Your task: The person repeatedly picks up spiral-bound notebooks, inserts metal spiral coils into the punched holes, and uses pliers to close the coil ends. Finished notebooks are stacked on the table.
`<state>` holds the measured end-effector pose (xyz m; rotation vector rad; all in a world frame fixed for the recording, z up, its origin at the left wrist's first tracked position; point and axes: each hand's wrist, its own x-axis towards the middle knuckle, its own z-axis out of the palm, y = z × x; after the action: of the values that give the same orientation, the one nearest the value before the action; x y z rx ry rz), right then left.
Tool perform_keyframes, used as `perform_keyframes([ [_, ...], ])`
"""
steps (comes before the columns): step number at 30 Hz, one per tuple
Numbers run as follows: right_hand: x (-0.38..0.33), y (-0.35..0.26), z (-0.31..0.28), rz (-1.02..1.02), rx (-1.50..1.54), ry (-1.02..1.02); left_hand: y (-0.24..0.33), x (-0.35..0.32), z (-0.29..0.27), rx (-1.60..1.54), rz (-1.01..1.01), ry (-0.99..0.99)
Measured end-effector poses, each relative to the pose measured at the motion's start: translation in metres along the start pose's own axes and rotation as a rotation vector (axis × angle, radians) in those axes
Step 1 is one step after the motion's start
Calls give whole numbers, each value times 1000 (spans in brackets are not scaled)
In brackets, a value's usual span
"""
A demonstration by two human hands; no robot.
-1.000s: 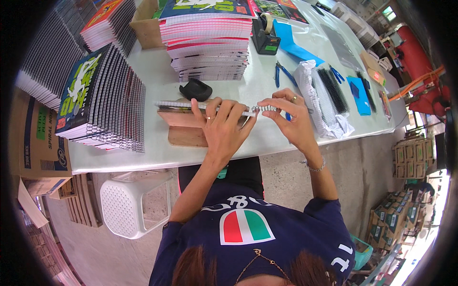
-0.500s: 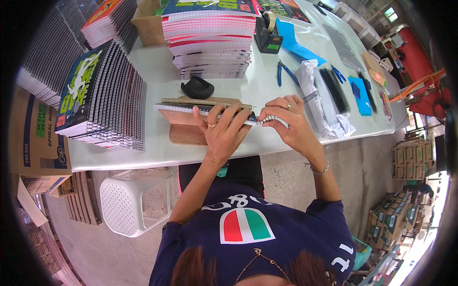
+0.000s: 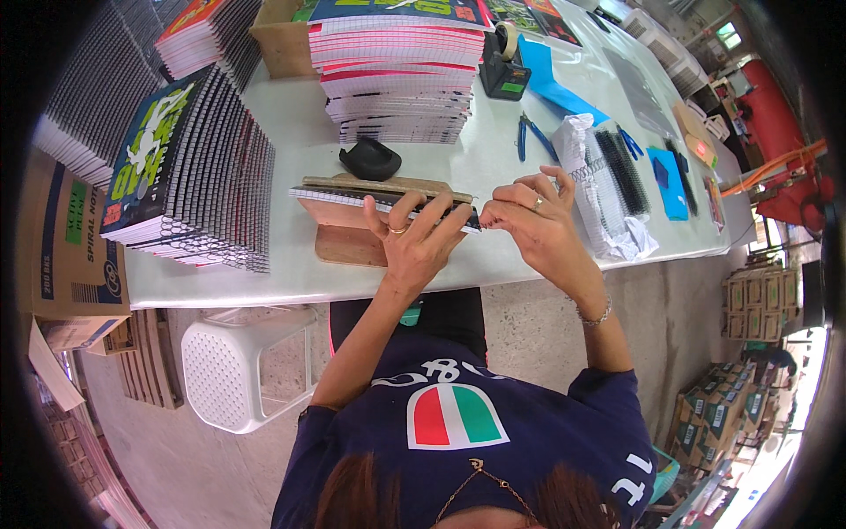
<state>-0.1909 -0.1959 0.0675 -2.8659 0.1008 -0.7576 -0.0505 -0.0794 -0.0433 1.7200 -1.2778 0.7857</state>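
A notebook with a black spine edge lies tilted against a wooden stand at the table's front. My left hand grips it, the fingers laid over its spine edge and the thumb toward its left part. At the notebook's right end, my right hand is closed in a pinch of thumb and index finger. The dark tip of a spiral binding coil shows there, mostly hidden by the fingertips. The other right-hand fingers are raised and curled. Behind the stand sits a black, curved, cup-like piece.
Spiral notebooks are stacked at left, beside a cardboard box. Unbound notebooks rise behind. Rightward lie a tape dispenser, blue-handled pliers and black coils in white wrapping. A white stool stands below the table.
The pale coil length that ran through my right hand toward the wrapping no longer shows. My right fingers have shifted and pinch close to the notebook's end. The left hand stays on the notebook.
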Motion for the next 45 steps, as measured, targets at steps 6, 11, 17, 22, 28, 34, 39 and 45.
perform_keyframes([
  [6,-7,-2,2,113,77,-94,2,12,-10,14,-7,-73],
  [11,-10,-8,6,233,124,-30,6,36,-21,-39,-52,-206],
  [17,-5,-19,8,372,219,9,-9,49,-25,-183,132,-323],
  [22,8,16,-9,345,643,-431,-18,50,-42,-280,162,-426],
  [28,63,74,54,176,637,-378,-18,43,-46,-277,178,-429],
  [34,89,72,164,-165,393,-300,-14,39,-43,-255,150,-366],
  [39,80,90,150,-48,539,-317,-13,41,-46,-234,140,-387],
  [45,12,120,94,352,199,-338,-9,43,-46,-289,107,-345],
])
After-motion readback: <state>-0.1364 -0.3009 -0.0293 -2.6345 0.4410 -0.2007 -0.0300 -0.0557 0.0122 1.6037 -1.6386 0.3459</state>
